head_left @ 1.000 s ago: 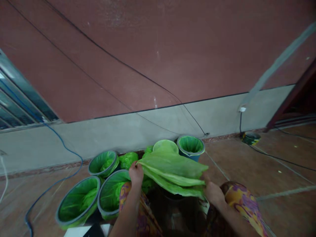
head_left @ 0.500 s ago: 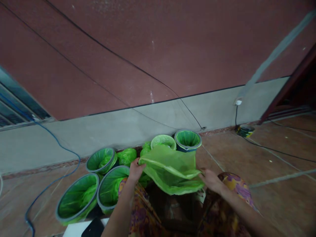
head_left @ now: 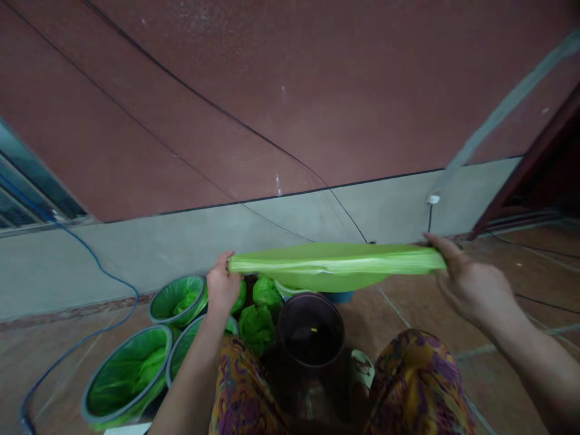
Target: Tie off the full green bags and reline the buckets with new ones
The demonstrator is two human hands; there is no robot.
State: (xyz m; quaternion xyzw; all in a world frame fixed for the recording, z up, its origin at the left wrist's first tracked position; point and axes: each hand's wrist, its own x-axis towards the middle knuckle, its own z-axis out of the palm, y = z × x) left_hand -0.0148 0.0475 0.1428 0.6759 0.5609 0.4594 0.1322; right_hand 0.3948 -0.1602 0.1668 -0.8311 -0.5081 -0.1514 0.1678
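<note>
Green plastic (head_left: 338, 266) taut btwn L grip (head_left: 223, 286) & R grip (head_left: 475, 287), both clamped on ends.

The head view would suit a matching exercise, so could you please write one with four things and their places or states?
1. Green material
2. Dark container
3. Blue cable
4. White fitting

A. On the pale wall, right side
B. Held between left hand and right hand
C. Trailing over the floor
D. Small yellow spot inside

1-B; 2-D; 3-C; 4-A
</note>
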